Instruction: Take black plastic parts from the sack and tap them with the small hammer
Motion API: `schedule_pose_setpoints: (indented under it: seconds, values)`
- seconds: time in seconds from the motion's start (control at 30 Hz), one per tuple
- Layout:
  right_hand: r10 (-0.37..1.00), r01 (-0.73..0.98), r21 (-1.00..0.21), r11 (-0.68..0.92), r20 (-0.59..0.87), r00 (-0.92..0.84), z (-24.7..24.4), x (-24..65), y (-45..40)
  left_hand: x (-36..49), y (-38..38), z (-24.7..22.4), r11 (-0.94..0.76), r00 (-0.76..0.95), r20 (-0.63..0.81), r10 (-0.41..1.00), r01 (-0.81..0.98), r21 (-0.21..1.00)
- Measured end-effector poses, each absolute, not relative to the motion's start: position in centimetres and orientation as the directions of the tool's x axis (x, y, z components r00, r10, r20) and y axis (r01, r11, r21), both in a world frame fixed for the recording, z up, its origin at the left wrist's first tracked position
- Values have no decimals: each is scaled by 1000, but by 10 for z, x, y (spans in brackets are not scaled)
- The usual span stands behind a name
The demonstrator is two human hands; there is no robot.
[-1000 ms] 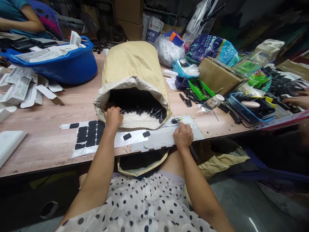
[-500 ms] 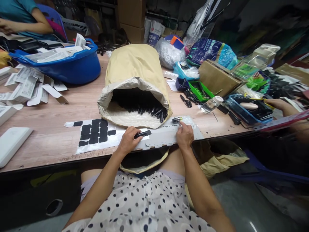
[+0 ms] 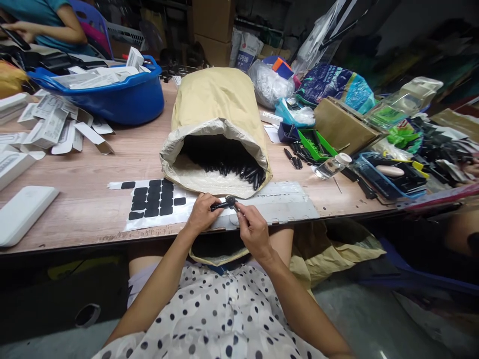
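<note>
My left hand (image 3: pixel 202 213) grips a small black part (image 3: pixel 221 205) at the table's front edge. Close on its right, my right hand (image 3: pixel 254 227) pinches a small dark tool (image 3: pixel 231 201), whose round head touches the black part. Both hands are over a flat grey board (image 3: pixel 288 203). Just behind them a tan paper sack (image 3: pixel 220 94) lies with its mouth towards me, and many black pieces (image 3: pixel 251 174) show inside. A white sheet with black rounded patches (image 3: pixel 153 199) lies left of my left hand.
A blue basin (image 3: pixel 123 99) of white boxes stands at the back left, with loose boxes (image 3: pixel 47 127) beside it. A white block (image 3: pixel 26 214) lies at the left edge. Right of the sack are a green tray (image 3: pixel 318 144), a bottle (image 3: pixel 333 166) and a blue tray (image 3: pixel 377 187).
My right hand has moved left from the board's right part to the black part in my left hand, bringing the small tool with it. The view has shifted slightly.
</note>
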State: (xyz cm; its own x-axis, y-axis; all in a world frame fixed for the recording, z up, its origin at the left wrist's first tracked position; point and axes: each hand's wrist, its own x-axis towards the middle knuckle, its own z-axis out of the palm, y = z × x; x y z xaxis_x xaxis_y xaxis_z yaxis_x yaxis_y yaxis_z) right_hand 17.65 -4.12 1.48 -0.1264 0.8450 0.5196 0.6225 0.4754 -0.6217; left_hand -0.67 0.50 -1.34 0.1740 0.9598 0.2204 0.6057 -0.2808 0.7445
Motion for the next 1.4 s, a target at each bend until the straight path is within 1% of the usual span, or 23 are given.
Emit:
schedule_pose_setpoints:
  seconds: [0.13,0.23,0.4,0.47,0.6,0.73,0.83,0.97,1.07,1.17,1.27,1.33,1.4]
  values:
    - [833,656,-571,493,527,-168,9,172,-41,-6,6,-14,-284,184,217,959,580,763]
    - [842,675,-553,488,502,-198,4,172,-41,-5,6,-13,-268,165,211,963,572,775]
    - [861,667,-607,433,498,-106,8,176,-39,-4,6,-11,-260,163,203,965,577,774]
    - [858,663,-611,434,505,-96,8,178,-39,-5,6,-11,-259,161,203,966,578,774]
    - [878,670,-616,413,464,-115,6,180,-38,-5,6,-12,-263,162,208,965,580,771]
    - [870,695,-617,370,493,-26,9,190,-31,-5,7,-13,-260,152,212,966,588,766]
    - [860,779,-574,254,503,90,13,210,-16,-3,6,-11,-256,146,211,967,604,755]
    - [826,876,-482,-34,480,296,7,248,10,0,4,-9,-263,152,216,965,630,731]
    - [820,890,-409,-201,426,381,-4,268,24,0,5,-10,-278,161,229,960,643,714]
    - [839,916,-318,-244,404,364,-14,271,29,-1,7,-11,-294,169,243,955,649,702]
    - [842,942,-249,-225,437,316,-20,267,29,-2,2,-7,-382,221,313,924,594,708]
    - [832,948,-231,-218,463,304,-22,264,29,-1,-9,-1,-463,314,345,885,504,729]
    - [824,951,-221,-216,481,299,-24,264,29,1,-26,6,-500,450,302,840,426,754]
